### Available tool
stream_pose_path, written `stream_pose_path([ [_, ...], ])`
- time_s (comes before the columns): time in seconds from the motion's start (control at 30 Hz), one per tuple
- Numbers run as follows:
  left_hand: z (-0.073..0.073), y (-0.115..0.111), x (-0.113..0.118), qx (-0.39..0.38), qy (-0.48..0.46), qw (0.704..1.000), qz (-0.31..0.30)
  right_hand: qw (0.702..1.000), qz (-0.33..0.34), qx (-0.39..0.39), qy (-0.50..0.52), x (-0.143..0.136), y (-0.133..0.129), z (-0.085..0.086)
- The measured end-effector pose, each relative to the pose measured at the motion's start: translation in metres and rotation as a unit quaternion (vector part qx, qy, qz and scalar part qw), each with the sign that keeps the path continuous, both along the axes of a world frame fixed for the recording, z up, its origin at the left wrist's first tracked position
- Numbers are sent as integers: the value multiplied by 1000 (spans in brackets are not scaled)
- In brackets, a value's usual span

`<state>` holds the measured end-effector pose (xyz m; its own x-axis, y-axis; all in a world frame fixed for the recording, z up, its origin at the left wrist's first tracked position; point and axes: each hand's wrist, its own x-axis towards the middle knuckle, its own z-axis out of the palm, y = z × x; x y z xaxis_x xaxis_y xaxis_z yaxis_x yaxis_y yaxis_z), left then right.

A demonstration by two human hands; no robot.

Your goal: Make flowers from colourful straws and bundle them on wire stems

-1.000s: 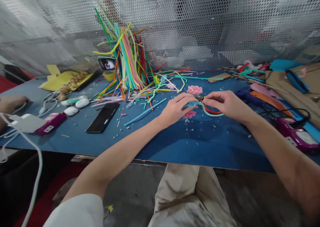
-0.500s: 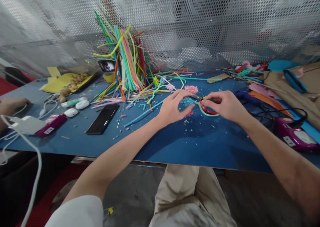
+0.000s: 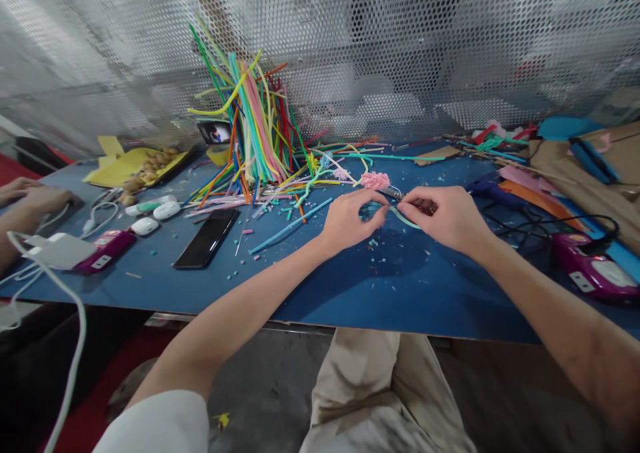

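Taking the black phone [image 3: 206, 238] as the fixed mark, the work sits well to its right on the blue worktop [image 3: 320, 286]. Half a second ago the left hand [image 3: 353, 220] had thumb and forefinger spread, with the blue fluffy piece [image 3: 369, 207] plain in the gap; now its fingertips have come nearly together, and the piece shows only inside that curl, so whether they grip it I cannot tell. The right hand [image 3: 443, 218], farther from the phone, is closed on the scissors [image 3: 391, 193], thumb against forefinger; the red handle seen earlier is now hidden by it. The pink flower [image 3: 375, 180] shows a little nearer the phone's side than before, beyond the left fingertips, and the second pink patch once visible under that hand is out of sight. The blades lie roughly crosswise, their long axis running left to right and their tips pointing toward the phone's side, just beside the pink flower. The pale green stem [image 3: 405, 220] leaves the left fingertips and curves away from the phone, slanting rightward and toward the wearer, its lower end passing by the right thumb. To the phone's left, a co-worker's hands [image 3: 53, 200] reach farther in than before; the phone itself has stayed put.
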<state>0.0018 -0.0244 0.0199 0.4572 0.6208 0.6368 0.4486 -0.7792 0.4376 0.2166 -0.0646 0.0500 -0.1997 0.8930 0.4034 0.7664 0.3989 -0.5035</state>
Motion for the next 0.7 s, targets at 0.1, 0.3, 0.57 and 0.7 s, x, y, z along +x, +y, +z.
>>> stream_pose_path([
  [0.1, 2, -1, 0, -11, 4, 1000, 5, 1000, -9, 0, 0, 0, 0, 0],
  [0.3, 3, -2, 0, -31, 8, 999, 7, 1000, -11, 7, -6, 2, 3, -2],
  [0.57, 1, 2, -1, -85, -5, 996, -12, 998, 2, 51, -39, 5, 4, -4],
  [0.7, 1, 0, 1, -123, -29, 992, 0, 996, 12, 70, -49, 5, 6, -8],
])
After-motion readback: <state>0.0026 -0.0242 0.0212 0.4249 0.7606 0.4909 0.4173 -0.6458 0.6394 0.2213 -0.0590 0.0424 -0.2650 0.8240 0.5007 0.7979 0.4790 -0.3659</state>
